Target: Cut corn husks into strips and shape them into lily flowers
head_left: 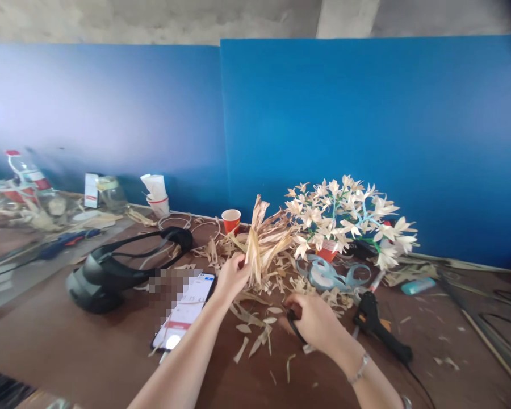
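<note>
My left hand pinches a dry, pale corn husk that stands up from its fingers, in front of a heap of similar husks. Lower and to the right, my right hand is closed around scissors; a black handle loop shows, while the blades are mostly hidden. Small cut petal-shaped husk pieces lie scattered on the brown table between and below my hands. Behind my right hand sits a roll of light blue ribbon.
White husk flowers on green stems stand at the back right. A black glue gun lies right of my right hand. Left are a lit phone, a black headset and an orange paper cup. A blue panel bounds the table's back.
</note>
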Available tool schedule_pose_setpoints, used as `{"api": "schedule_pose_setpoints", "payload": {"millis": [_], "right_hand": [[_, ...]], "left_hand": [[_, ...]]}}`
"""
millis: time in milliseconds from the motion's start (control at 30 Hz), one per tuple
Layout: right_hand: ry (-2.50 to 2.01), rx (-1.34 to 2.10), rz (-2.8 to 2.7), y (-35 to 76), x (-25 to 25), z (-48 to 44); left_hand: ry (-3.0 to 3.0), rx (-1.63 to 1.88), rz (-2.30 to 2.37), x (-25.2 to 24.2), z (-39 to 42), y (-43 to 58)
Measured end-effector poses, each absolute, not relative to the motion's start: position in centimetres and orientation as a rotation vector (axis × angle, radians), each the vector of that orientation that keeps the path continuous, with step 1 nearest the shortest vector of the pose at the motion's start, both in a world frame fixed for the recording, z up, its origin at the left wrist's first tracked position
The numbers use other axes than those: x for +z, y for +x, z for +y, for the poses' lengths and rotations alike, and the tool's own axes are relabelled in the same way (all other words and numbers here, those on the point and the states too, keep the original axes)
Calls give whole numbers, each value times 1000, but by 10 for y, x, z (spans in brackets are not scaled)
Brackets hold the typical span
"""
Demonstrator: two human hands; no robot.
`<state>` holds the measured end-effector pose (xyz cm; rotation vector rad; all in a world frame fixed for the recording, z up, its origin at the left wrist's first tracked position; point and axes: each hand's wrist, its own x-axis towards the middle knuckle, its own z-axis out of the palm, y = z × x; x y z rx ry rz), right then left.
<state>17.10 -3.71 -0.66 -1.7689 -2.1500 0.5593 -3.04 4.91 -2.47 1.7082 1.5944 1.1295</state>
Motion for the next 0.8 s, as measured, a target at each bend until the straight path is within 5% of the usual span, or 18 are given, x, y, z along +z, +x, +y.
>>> {"api": "schedule_pose_setpoints", "payload": {"millis": [400,600,800], "right_hand": [[-1775,454,-2102,172,-11,-35],[-1944,398,-2076,166,-12,-37],[-1937,434,-2033,170,-23,-43]], "left_hand": [[2045,1157,2040,-14,38,-30],[2234,630,1067,-16,27,-28],[2434,506,1108,-24,13,-13]]}}
